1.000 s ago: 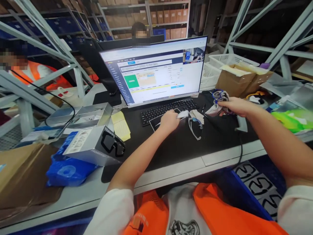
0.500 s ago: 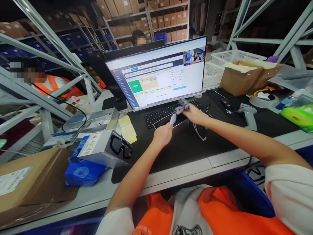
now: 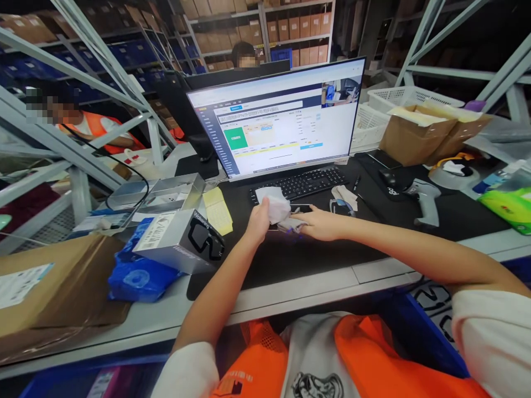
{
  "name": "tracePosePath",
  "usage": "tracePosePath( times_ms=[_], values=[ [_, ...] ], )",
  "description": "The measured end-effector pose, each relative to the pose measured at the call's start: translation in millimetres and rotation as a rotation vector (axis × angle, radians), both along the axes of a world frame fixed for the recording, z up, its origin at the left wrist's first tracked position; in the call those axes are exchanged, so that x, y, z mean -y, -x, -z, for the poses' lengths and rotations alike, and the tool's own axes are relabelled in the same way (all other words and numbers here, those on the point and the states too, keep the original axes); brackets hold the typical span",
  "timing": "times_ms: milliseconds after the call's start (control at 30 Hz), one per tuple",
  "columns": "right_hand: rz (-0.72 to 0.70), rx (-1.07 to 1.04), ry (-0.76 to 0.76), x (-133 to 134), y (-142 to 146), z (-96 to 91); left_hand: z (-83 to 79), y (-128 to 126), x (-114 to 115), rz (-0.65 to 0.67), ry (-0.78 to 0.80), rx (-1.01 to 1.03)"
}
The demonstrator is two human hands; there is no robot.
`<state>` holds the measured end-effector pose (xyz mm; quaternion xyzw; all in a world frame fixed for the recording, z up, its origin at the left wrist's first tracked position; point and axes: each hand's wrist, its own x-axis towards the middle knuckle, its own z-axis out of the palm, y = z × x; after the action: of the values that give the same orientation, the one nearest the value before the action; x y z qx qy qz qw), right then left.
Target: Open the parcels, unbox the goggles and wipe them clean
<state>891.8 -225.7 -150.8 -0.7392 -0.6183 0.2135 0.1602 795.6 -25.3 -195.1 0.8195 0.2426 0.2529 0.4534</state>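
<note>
My left hand (image 3: 260, 220) is closed on a crumpled white cloth (image 3: 271, 203) just in front of the black keyboard (image 3: 299, 183). My right hand (image 3: 320, 224) meets it from the right, fingers pinched on the grey lower end of the same cloth (image 3: 290, 224). Both hands hover over the black desk mat (image 3: 332, 249). A pair of glasses with a white wrap (image 3: 342, 200) lies on the mat to the right of my hands. The monitor (image 3: 277, 119) stands behind the keyboard.
A silver goggles box (image 3: 176, 241) on a blue bag (image 3: 135, 276) lies left, beside yellow notes (image 3: 218, 210) and an open silver box (image 3: 161, 193). Right: a barcode scanner (image 3: 423, 196), mouse (image 3: 389, 178), cardboard box (image 3: 418, 132), white baskets (image 3: 369, 119). Two people in orange vests sit behind.
My right hand swung from the far right to meet my left in front of the keyboard. Both hands then came nearer with the cloth. The glasses stayed on the mat.
</note>
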Motion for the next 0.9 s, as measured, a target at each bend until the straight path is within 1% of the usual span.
tracePosePath(
  times_ms=[67,100,200,233,300,333,367,433,500,533,567,600,633,667,767,833,900],
  values=[
    [-0.011,-0.007,0.065,-11,-1,-2.3,8.0,3,3,-0.095,0.115,0.158],
    [-0.015,0.023,0.103,-16,0,-2.7,10.8,6,4,-0.109,0.129,0.202],
    [0.011,0.187,0.193,-30,5,-0.8,12.6,15,3,-0.018,0.049,0.200],
    [0.034,0.238,0.198,-33,8,0.3,11.2,18,2,0.033,0.024,0.190],
    [0.088,0.299,0.154,-35,12,3.2,6.6,22,2,0.164,-0.032,0.145],
    [0.116,0.307,0.104,-32,12,4.9,3.9,23,2,0.231,-0.069,0.099],
    [0.140,0.306,0.021,-26,10,6.9,1.1,24,2,0.296,-0.107,0.047],
    [0.172,0.280,-0.223,-6,0,12.4,-4.0,25,4,0.403,-0.197,-0.078],
    [0.250,0.276,-0.481,23,-17,20.5,-7.9,26,8,0.455,-0.304,-0.198],
    [0.325,0.305,-0.554,38,-26,25.5,-9.4,26,10,0.470,-0.370,-0.248],
    [0.407,0.358,-0.566,52,-33,30.9,-10.7,26,12,0.479,-0.444,-0.296],
    [0.482,0.427,-0.531,64,-38,36.9,-12.1,25,15,0.480,-0.510,-0.332],
    [0.538,0.505,-0.463,75,-40,43.4,-13.7,24,19,0.474,-0.557,-0.351],
    [0.566,0.584,-0.375,82,-38,50.4,-15.7,23,22,0.467,-0.592,-0.360],
    [0.554,0.752,-0.140,90,-19,72.8,-26.7,19,33,0.453,-0.657,-0.367],
    [0.544,0.774,-0.056,87,-6,86.2,-38.6,17,38,0.441,-0.718,-0.334],
    [0.539,0.758,-0.030,85,1,95.1,-52.9,14,41,0.431,-0.777,-0.248]
  ],
)
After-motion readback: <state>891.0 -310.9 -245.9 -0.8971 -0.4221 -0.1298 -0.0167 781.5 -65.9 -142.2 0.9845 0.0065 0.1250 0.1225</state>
